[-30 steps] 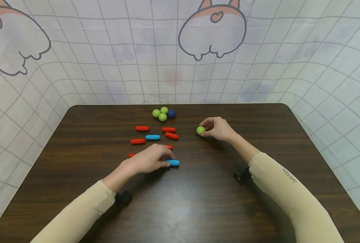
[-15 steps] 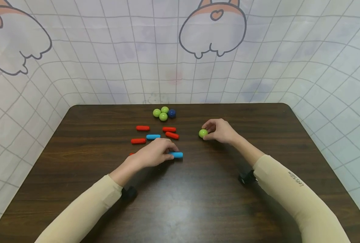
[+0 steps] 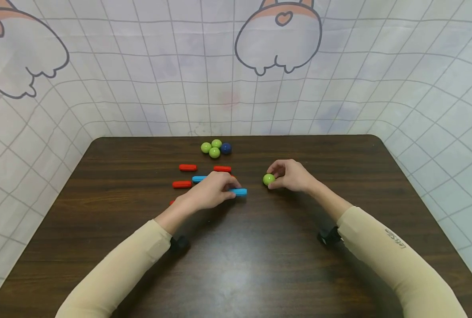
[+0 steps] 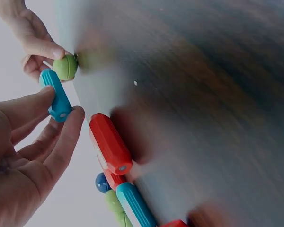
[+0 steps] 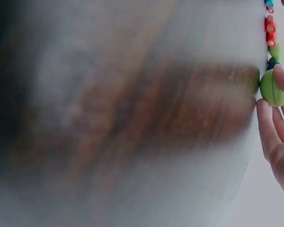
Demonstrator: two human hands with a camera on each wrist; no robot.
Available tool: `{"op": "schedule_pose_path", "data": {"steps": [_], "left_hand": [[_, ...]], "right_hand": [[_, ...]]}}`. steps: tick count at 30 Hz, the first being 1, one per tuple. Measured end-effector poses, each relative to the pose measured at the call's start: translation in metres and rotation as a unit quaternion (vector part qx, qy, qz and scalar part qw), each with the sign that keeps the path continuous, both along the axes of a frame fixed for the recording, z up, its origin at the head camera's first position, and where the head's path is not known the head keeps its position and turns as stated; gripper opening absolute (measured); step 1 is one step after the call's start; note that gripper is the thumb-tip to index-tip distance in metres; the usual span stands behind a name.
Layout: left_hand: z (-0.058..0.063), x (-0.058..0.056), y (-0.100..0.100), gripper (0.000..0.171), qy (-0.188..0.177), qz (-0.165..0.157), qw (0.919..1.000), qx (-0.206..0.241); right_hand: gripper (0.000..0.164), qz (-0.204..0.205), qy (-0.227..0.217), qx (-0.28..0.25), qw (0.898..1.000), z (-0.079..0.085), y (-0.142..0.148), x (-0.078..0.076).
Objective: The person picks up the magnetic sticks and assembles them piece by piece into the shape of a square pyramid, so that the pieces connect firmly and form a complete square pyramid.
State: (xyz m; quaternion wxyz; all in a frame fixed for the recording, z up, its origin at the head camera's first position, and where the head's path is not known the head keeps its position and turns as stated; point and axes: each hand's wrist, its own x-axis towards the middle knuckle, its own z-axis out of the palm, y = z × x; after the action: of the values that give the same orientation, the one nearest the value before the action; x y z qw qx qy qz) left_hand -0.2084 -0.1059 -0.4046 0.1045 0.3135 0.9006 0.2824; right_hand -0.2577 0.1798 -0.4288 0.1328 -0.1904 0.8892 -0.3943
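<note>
Between thumb and fingers, my left hand [image 3: 214,191] pinches a blue ridged stick [image 3: 239,192], which points right toward the other hand. In the left wrist view the blue stick [image 4: 59,97] shows a small pale dot in its end. My right hand [image 3: 295,176] holds a green ball [image 3: 268,179] at the table's middle right, a short gap from the blue stick. A seam runs round the green ball [image 5: 272,88] in the right wrist view. Red sticks [image 3: 182,184] and another blue stick [image 3: 199,179] lie behind and left of my left hand, which partly covers them.
Toward the back edge of the dark wooden table [image 3: 236,265] sit several green balls [image 3: 214,152] in a cluster with a dark blue ball [image 3: 226,148]. A white gridded curtain [image 3: 172,79] surrounds the table's back and sides.
My left hand has carried the blue stick away from me and slightly right. My right hand has drawn the green ball a little nearer and right, still holding it.
</note>
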Motion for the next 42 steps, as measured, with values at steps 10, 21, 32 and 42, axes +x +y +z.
{"op": "schedule_pose_path", "data": {"steps": [10,21,32,42], "left_hand": [[0.004,-0.009,0.016,0.019,-0.002,0.010,0.9999,-0.008],[0.003,-0.016,0.029,0.019,-0.022,0.007,0.9996,-0.018],[-0.001,-0.023,0.035,0.020,-0.017,0.004,0.9995,-0.027],[0.004,-0.025,0.032,0.025,-0.026,0.018,0.9993,-0.019]], "right_hand": [[0.036,0.023,-0.016,-0.008,1.000,0.002,-0.002,0.003],[0.036,0.051,-0.021,-0.019,0.998,0.005,-0.005,0.008],[0.033,0.058,-0.017,-0.022,0.998,0.008,-0.007,0.009],[0.032,0.038,-0.029,-0.013,0.999,0.006,-0.003,0.008]]}}
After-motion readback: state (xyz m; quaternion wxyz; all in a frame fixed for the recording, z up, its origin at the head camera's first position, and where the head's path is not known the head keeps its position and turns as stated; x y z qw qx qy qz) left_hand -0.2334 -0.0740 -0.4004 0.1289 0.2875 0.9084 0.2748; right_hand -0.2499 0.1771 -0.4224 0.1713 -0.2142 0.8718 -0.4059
